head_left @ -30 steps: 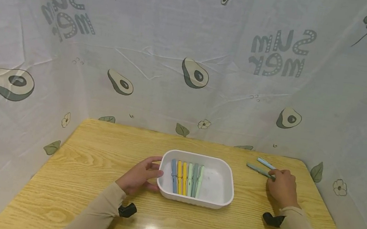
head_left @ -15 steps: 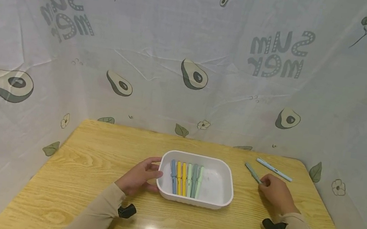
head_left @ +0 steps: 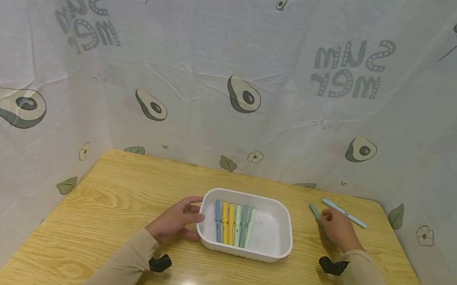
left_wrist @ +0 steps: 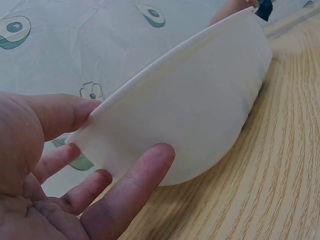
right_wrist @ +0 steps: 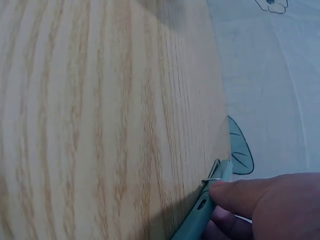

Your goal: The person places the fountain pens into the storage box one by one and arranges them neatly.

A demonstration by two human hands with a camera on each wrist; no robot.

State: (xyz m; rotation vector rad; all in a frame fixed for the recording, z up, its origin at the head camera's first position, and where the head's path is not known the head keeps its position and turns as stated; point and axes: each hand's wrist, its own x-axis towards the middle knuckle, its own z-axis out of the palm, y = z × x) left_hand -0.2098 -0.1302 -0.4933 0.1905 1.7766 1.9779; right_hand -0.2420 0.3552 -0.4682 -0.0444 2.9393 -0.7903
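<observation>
My left hand [head_left: 173, 218] holds the left end of a white plastic tray [head_left: 270, 254]. In the left wrist view its thumb [left_wrist: 70, 115] lies over the rim and the fingers are against the outer wall. Several pens lie side by side in the tray: a blue pen [head_left: 218, 220], yellow pens [head_left: 224, 221], and light and darker green ones [head_left: 243, 226]. To the right of the tray, my right hand [head_left: 339, 230] pinches a grey-green pen [right_wrist: 197, 220] by its middle, thumb near the clip. The hand covers part of that pen.
A light blue pen [head_left: 345, 213] lies on the wooden table [head_left: 142, 174] just beyond the right hand. Printed white cloth [head_left: 207, 38] hangs behind and on both sides of the table. Black wrist mounts [head_left: 160, 263] sit under both wrists.
My right hand has drawn back from the light blue pen and moved along the grey-green pen, from its near end to its middle. That pen has turned. The left hand and tray stay put.
</observation>
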